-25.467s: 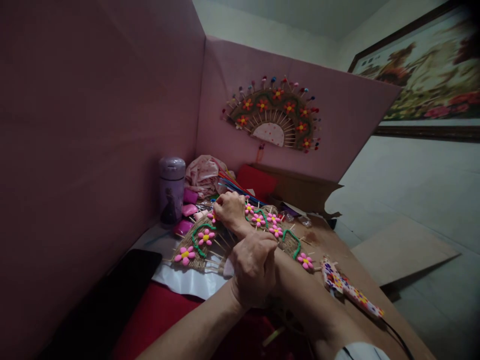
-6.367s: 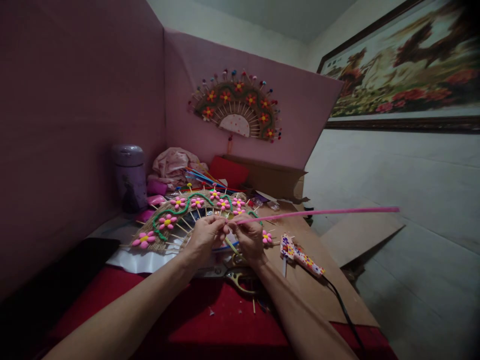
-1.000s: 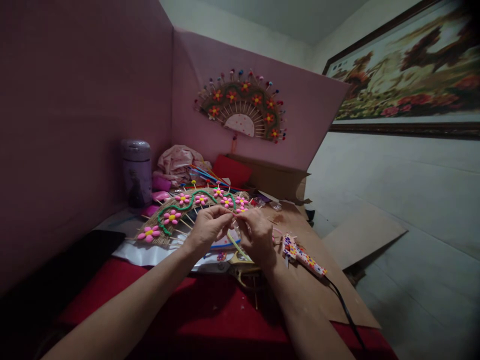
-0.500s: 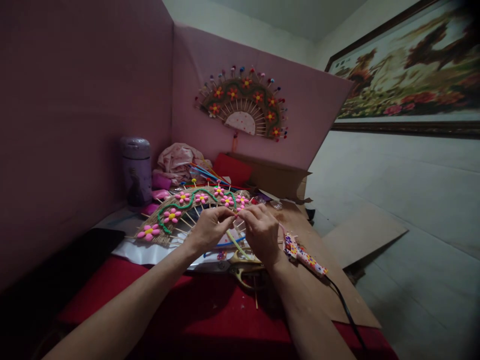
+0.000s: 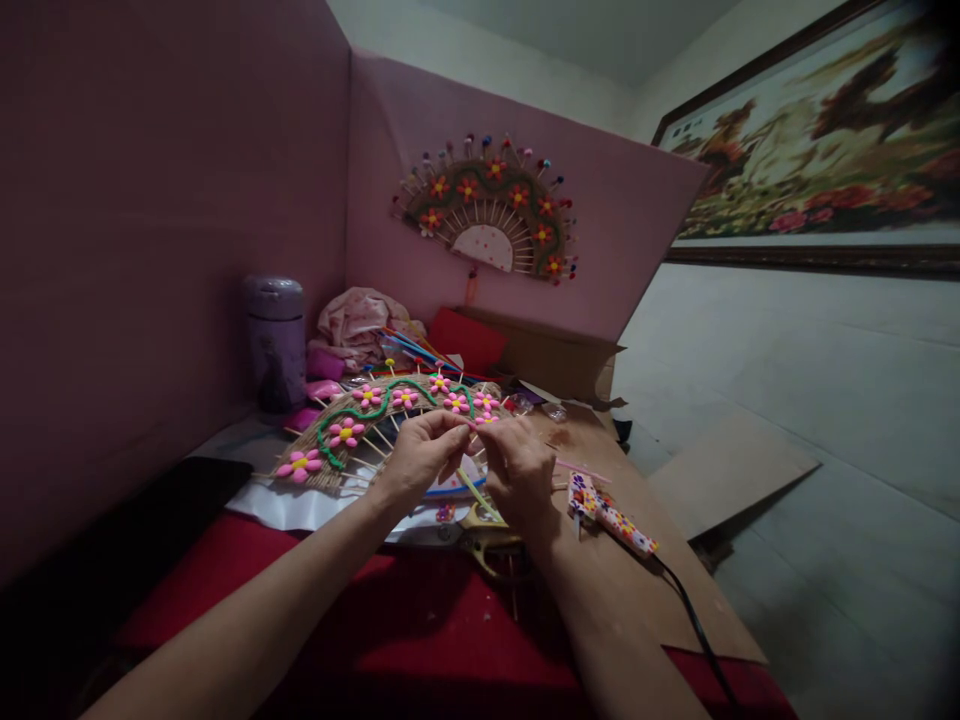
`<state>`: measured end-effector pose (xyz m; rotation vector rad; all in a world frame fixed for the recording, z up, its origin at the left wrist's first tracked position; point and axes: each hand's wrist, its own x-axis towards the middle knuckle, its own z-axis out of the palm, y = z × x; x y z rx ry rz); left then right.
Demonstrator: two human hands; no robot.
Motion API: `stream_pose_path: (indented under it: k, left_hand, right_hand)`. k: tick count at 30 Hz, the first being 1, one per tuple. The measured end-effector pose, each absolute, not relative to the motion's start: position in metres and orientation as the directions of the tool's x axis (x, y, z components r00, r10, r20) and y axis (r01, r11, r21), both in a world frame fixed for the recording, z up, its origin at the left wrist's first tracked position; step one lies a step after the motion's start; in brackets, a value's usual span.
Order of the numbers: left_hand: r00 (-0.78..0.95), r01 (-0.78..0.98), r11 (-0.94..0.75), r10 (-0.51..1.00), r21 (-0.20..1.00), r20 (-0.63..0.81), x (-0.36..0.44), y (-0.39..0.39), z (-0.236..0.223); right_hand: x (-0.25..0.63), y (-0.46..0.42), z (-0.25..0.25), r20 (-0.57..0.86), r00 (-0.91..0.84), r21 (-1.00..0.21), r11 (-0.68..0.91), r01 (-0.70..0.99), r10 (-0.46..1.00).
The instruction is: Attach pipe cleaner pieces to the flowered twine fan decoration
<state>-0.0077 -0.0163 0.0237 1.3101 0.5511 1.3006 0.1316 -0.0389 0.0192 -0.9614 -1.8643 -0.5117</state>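
My left hand (image 5: 421, 455) pinches a pink pipe cleaner (image 5: 589, 470) between thumb and fingertips. My right hand (image 5: 521, 468) grips the same pipe cleaner close by, and its thin tail sticks out to the right past that hand. The tips of both hands almost meet, so most of the coiled part is hidden. Behind them lies a twine-woven fan (image 5: 352, 405) with pink clay flowers and a wavy green strip; my hands cover its right part. Gold-handled scissors (image 5: 487, 545) lie below my right hand, beside a yellow-green pipe cleaner (image 5: 478, 497).
A flower-patterned glue gun (image 5: 611, 515) with a black cord lies on cardboard (image 5: 675, 590) at the right. At the left stands a purple bottle (image 5: 276, 345). Coloured pipe cleaners (image 5: 412, 348) and a pink cloth (image 5: 364, 325) are at the back. Another fan (image 5: 487, 205) hangs on the pink panel.
Earlier my hands were over the fan; then a long straight pink pipe cleaner stretched right. Now its visible tail is much shorter and lower. Over the last second, the fingers shift slightly around it.
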Motion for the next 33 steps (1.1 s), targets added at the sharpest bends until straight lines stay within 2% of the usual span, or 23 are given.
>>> stream_pose_path:
  k: [4, 8, 10, 13, 17, 23, 25, 28, 31, 33]
  left_hand:
    - [0.265, -0.141, -0.391, 0.870, 0.910, 0.415, -0.010, -0.016, 0.026]
    - [0.350, -0.043, -0.406, 0.850, 0.913, 0.394, -0.017, -0.016, 0.032]
    - [0.412, -0.067, -0.353, 0.842, 0.933, 0.348, -0.020, -0.016, 0.035]
    - [0.473, -0.171, -0.223, 0.836, 0.960, 0.278, -0.021, -0.016, 0.036]
    - [0.388, -0.348, -0.124, 0.883, 0.929, 0.263, -0.016, -0.018, 0.033]
    - [0.213, -0.416, -0.189, 0.931, 0.889, 0.298, -0.004, -0.022, 0.026]
    - [0.170, -0.354, -0.284, 0.917, 0.891, 0.360, -0.002, -0.022, 0.024]
    - [0.154, -0.155, -0.468, 0.859, 0.870, 0.489, -0.005, -0.020, 0.022]
    - [0.218, 0.042, -0.594, 0.790, 0.803, 0.573, -0.011, -0.016, 0.022]
    - [0.269, 0.116, -0.611, 0.778, 0.783, 0.568, -0.013, -0.013, 0.022]
  right_hand:
    - [0.139, -0.038, 0.024, 0.874, -0.291, 0.024, 0.562, 0.827, 0.391]
    - [0.143, -0.037, 0.029, 0.846, -0.354, 0.053, 0.597, 0.800, 0.399]
    - [0.144, -0.036, 0.030, 0.836, -0.368, 0.030, 0.637, 0.770, 0.406]
    - [0.142, -0.038, 0.029, 0.849, -0.323, -0.066, 0.690, 0.720, 0.419]
    - [0.134, -0.043, 0.025, 0.858, -0.232, -0.180, 0.691, 0.701, 0.459]
    - [0.125, -0.045, 0.022, 0.855, -0.253, -0.094, 0.616, 0.782, 0.452]
    - [0.127, -0.045, 0.024, 0.856, -0.265, -0.056, 0.589, 0.806, 0.443]
    - [0.133, -0.043, 0.028, 0.848, -0.294, 0.007, 0.545, 0.838, 0.441]
    - [0.139, -0.040, 0.030, 0.816, -0.371, 0.103, 0.519, 0.848, 0.444]
    - [0.141, -0.038, 0.031, 0.801, -0.408, 0.139, 0.527, 0.838, 0.438]
